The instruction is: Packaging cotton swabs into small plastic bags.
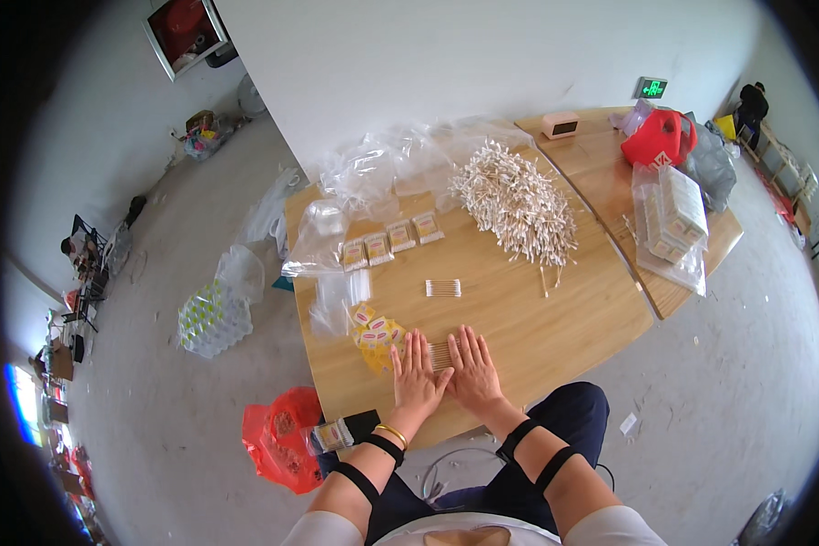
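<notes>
Row of cotton swabs (440, 356) by the bench's (555, 332) near edge, between left hand (416, 375) and right hand (472, 370); fingers straight, slightly spread. Even, light pressure from both sides should keep swabs parallel. Yellow cards (373, 336) beside left hand.

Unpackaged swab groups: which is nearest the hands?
The small row between the left hand and right hand; the other row and large heap lie farther away.
</notes>
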Action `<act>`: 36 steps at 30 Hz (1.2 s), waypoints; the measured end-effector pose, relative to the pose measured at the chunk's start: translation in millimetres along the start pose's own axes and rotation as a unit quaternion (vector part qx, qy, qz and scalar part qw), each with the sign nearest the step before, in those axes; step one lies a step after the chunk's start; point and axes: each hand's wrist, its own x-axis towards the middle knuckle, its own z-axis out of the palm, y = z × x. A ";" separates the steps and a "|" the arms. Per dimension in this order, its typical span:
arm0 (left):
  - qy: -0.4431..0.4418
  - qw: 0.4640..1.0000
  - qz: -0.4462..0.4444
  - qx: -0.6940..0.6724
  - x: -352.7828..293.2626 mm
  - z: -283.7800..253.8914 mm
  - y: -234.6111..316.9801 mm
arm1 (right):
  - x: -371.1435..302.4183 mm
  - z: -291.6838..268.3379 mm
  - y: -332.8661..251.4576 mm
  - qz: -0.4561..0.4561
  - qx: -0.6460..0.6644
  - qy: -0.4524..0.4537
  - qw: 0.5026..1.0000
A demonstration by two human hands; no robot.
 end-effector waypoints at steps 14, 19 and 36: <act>0.051 0.988 -0.123 -0.084 -52.5 -61.0 -31.7 | 0.2 -8.5 -5.3 0.000 0.024 -0.020 1.000; 0.096 0.963 -0.250 -0.038 -137.9 -70.0 -97.2 | -15.2 -9.3 -36.4 -0.050 0.035 -0.048 0.997; 0.245 0.767 -0.507 -0.308 -182.1 -2.1 -172.2 | -43.9 15.3 -173.7 -0.153 0.046 -0.059 0.985</act>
